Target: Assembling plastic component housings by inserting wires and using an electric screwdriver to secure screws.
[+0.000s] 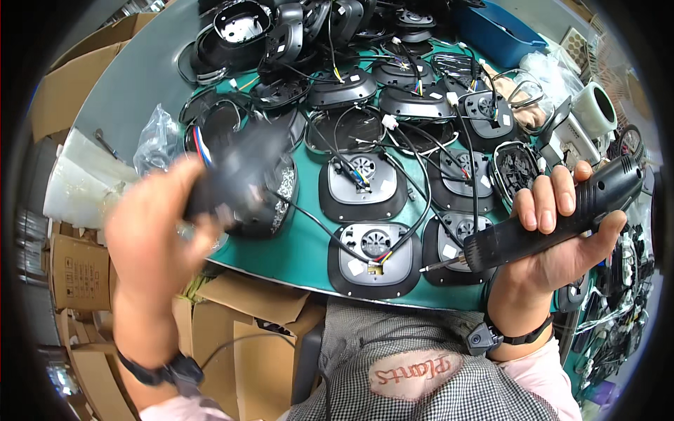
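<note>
My right hand [554, 231] is closed round a black electric screwdriver [533, 235], its thin bit pointing left over the grey-and-black plastic housings. Just beyond the bit's tip, a housing with a round grille [375, 263] lies at the table's front edge, coloured wires coming out near its middle. On the left, my left hand [158, 224] grips a dark plastic housing [242, 165], raised above the table and smeared by motion. Coloured wires [202, 146] show at its upper left. Partly hidden beneath it is a black container of small shiny screws [284, 186].
Several more housings with cables [361, 186] cover the green table [281, 263]. A blue bin [498, 31] stands at the back right, near a white roll [593, 109]. Clear plastic bags [158, 137] lie at the left. An open cardboard box [256, 337] sits below the front edge.
</note>
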Demonstrator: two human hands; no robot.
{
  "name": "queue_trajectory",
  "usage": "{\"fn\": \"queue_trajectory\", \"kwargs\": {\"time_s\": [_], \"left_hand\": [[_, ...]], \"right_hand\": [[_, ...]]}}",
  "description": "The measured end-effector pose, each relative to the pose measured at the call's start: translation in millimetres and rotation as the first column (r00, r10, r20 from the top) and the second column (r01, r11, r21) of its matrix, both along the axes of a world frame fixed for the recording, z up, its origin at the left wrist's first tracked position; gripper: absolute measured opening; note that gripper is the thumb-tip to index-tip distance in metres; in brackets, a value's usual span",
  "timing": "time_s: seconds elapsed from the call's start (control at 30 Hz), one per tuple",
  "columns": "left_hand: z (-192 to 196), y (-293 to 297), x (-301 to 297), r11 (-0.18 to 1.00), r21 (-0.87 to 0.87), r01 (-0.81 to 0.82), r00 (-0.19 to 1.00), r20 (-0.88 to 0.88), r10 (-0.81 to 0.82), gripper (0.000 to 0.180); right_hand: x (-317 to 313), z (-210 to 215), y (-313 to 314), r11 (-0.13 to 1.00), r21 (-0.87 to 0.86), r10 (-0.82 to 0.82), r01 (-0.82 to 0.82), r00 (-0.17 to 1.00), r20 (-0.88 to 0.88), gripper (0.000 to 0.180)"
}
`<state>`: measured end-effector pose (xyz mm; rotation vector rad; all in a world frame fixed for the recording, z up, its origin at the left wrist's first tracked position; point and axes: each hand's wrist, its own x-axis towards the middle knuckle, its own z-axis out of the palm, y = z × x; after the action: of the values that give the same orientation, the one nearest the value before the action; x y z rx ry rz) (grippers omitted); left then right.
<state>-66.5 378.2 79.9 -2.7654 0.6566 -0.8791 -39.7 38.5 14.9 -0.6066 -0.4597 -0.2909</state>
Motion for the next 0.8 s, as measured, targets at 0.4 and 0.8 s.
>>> {"fn": "queue_trajectory", "kwargs": {"time_s": [0.4, 0.8], "left_hand": [[-134.7, 14.5, -115.9, 0.986, 0.017, -0.167, 0.962, -0.215, 0.167, 0.061], [-154.4, -4.1, -61.5, 0.979, -0.144, -0.145, 0.953, -0.287, 0.099, 0.068]], "right_hand": [[-19.2, 6.0, 24.9, 0.996, -0.060, 0.069, -0.068, 0.998, 0.012, 0.056], [-20.1, 0.6, 36.0, 0.992, -0.110, 0.067, -0.069, 0.998, -0.017, 0.059]]}}
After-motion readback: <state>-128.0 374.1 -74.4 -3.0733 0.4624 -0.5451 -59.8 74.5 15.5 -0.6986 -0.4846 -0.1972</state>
